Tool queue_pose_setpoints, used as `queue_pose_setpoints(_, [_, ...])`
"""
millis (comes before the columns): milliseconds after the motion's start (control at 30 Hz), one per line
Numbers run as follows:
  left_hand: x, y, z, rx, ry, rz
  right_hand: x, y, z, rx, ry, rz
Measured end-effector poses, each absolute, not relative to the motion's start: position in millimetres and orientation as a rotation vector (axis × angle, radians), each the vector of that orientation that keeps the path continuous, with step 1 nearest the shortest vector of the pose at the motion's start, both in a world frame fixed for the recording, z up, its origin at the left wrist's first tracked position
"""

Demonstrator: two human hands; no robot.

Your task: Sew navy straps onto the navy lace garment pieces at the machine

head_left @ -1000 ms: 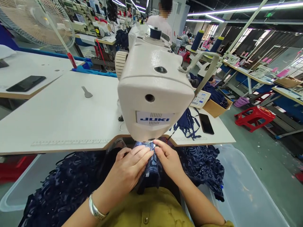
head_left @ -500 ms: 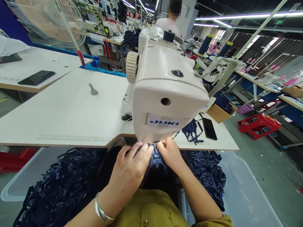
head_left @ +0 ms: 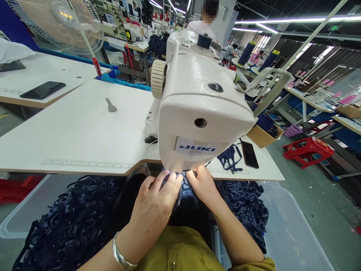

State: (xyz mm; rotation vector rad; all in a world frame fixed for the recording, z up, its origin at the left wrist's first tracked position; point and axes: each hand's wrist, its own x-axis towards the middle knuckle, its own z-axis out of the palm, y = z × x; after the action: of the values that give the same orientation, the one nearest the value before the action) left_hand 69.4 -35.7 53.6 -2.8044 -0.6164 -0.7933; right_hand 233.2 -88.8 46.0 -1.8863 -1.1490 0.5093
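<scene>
Lace (head_left: 185,191) runs lengthwise toward the lap (head_left: 184,216), left fingers (head_left: 168,185) slightly spread on it, right fingers (head_left: 199,181) curled, grip hidden.

Left hand (head_left: 158,203), right hand (head_left: 205,188) on navy lace (head_left: 185,191) at sewing machine (head_left: 203,109); fan (head_left: 84,35) upper left.

Strip lights (head_left: 293,20) under dark ceiling (head_left: 270,9); red stool (head_left: 316,145) on grey-green floor (head_left: 304,199).

From here I read JUKI in blue on the label (head_left: 194,146) of the white sewing machine (head_left: 203,105). Yellow lettering on the fan's hub (head_left: 65,15), the table's printed ruler (head_left: 87,163) numbers and a green sign (head_left: 334,28) stay too small for me.
</scene>
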Motion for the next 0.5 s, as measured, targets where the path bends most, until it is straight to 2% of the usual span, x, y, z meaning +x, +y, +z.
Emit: queue_pose_setpoints(500, [70.0, -42.3, 53.4, -2.758, -0.752, -0.678, 228.6, -88.4, 46.5, -1.912, -1.205, 0.498])
